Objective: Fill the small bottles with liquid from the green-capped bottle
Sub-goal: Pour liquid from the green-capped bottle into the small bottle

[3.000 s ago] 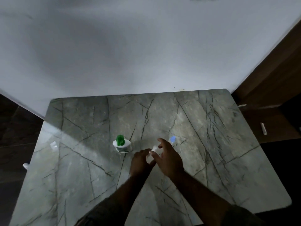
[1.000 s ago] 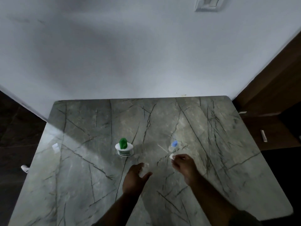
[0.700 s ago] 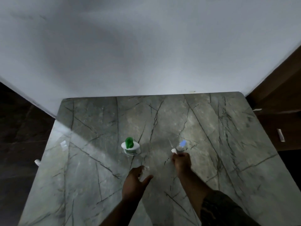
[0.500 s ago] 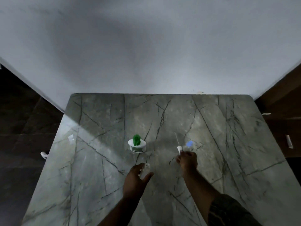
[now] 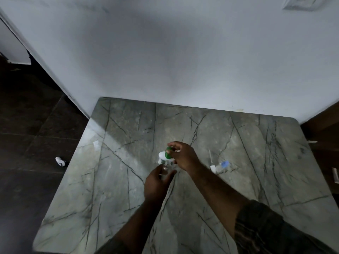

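R hand point(image 5: 183, 156) pinches the top of the green-capped bottle point(image 5: 163, 156), centre frame on the table point(image 5: 110, 180). L hand point(image 5: 156, 182) grips small clear bottle point(image 5: 166, 171) just below it. Blue-capped small bottle point(image 5: 222, 165) lies right of centre.

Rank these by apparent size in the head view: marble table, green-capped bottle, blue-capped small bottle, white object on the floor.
1. marble table
2. green-capped bottle, partly hidden by the right hand
3. blue-capped small bottle and white object on the floor: too alike to rank
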Motion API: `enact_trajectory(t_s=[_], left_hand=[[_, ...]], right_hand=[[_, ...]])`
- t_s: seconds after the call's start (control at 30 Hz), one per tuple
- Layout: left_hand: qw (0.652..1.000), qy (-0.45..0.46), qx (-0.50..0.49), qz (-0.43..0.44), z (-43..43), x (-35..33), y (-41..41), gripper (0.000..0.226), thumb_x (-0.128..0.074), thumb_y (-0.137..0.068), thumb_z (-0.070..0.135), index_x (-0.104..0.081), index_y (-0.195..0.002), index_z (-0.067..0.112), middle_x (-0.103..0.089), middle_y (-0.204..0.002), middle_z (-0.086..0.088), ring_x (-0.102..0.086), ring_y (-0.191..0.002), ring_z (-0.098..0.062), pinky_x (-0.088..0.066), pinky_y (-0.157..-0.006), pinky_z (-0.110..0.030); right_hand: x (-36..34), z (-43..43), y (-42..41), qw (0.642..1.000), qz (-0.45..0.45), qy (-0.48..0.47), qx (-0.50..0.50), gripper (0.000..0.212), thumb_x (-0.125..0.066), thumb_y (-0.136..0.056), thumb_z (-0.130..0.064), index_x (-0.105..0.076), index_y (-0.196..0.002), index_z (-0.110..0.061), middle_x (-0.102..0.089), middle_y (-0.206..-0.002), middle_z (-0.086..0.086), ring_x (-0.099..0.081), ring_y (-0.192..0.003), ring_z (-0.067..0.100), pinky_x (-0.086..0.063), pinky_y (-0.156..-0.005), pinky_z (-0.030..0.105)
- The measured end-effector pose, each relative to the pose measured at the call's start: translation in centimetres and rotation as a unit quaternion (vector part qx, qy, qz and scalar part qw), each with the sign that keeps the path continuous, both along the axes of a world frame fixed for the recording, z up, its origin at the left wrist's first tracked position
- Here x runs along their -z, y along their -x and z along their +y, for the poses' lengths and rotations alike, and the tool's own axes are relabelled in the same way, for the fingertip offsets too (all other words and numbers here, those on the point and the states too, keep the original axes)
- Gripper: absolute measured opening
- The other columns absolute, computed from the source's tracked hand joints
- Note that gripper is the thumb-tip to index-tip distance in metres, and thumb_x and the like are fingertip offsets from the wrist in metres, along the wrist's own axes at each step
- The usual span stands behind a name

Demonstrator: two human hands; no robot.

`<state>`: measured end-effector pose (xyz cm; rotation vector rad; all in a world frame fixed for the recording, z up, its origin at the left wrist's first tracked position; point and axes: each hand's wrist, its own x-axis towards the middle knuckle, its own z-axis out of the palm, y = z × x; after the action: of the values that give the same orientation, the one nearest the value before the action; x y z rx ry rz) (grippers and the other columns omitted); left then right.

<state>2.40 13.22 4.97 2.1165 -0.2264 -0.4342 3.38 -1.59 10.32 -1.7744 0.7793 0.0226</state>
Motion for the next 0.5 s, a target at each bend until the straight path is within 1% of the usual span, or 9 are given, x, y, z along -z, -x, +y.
enact_trajectory(t_s=[0.1, 0.17, 0.27, 0.33, 0.43, 0.5], left_hand=[[1.0, 0.007, -0.007, -0.001, -0.2, -0.2, -0.3, 0.045, -0.061, -0.075, 0.073, -0.064, -0.105, 0.039, -0.07, -0.082, 0.018, -0.065, -0.072, 0.003, -0.059, -0.068, -0.032], [1.0, 0.014, -0.008, 0.001, -0.3, -0.2, -0.4, 0.041, -0.062, -0.074, 0.073, -0.064, -0.102, 0.041, -0.07, -0.08, 0.019, -0.065, -0.07, 0.004, -0.059, -0.066, -0.03], [1.0, 0.007, -0.008, -0.009, -0.2, -0.3, -0.7, 0.04, -0.061, -0.074, 0.073, -0.065, -0.099, 0.042, -0.07, -0.079, 0.019, -0.064, -0.069, 0.004, -0.059, -0.065, -0.03], [1.0, 0.003, -0.007, -0.013, -0.3, -0.3, -1.1, 0.041, -0.061, -0.073, 0.074, -0.065, -0.1, 0.043, -0.07, -0.08, 0.02, -0.064, -0.07, 0.005, -0.059, -0.064, -0.029], [1.0, -0.012, 0.003, -0.014, -0.3, -0.2, -1.6, 0.042, -0.063, -0.072, 0.073, -0.066, -0.099, 0.041, -0.07, -0.081, 0.019, -0.065, -0.07, 0.003, -0.059, -0.064, -0.031], [1.0, -0.018, 0.01, -0.011, -0.3, 0.1, -1.7, 0.043, -0.063, -0.072, 0.073, -0.066, -0.098, 0.039, -0.07, -0.081, 0.018, -0.065, -0.07, 0.003, -0.06, -0.065, -0.032]], right_hand=[[0.3, -0.1, 0.1, 1.0, -0.004, 0.003, -0.012, 0.025, -0.075, -0.083, -0.009, -0.073, -0.108, -0.01, -0.073, -0.106, 0.008, -0.072, -0.094, 0.027, -0.061, -0.081, 0.048], [0.3, -0.2, 0.1, 1.0, -0.009, -0.004, -0.006, 0.023, -0.075, -0.082, -0.005, -0.073, -0.105, -0.007, -0.073, -0.105, 0.013, -0.073, -0.09, 0.029, -0.062, -0.076, 0.047], [0.1, -0.5, -0.3, 1.0, -0.003, 0.01, -0.022, 0.02, -0.074, -0.082, -0.005, -0.074, -0.103, -0.007, -0.074, -0.101, 0.01, -0.073, -0.09, 0.027, -0.063, -0.077, 0.044], [-0.1, -0.8, -0.7, 0.997, 0.009, 0.051, -0.049, 0.018, -0.075, -0.082, -0.01, -0.075, -0.1, -0.011, -0.074, -0.099, 0.005, -0.071, -0.091, 0.02, -0.061, -0.079, 0.037], [-0.2, -1.1, -1.2, 0.987, 0.037, 0.117, -0.103, 0.018, -0.077, -0.081, -0.017, -0.075, -0.099, -0.016, -0.075, -0.102, 0.0, -0.063, -0.088, 0.01, -0.047, -0.075, 0.023], [-0.1, -1.2, -1.4, 0.983, 0.054, 0.128, -0.119, 0.02, -0.077, -0.081, -0.019, -0.075, -0.101, -0.017, -0.074, -0.104, 0.0, -0.062, -0.089, 0.009, -0.043, -0.075, 0.02]])
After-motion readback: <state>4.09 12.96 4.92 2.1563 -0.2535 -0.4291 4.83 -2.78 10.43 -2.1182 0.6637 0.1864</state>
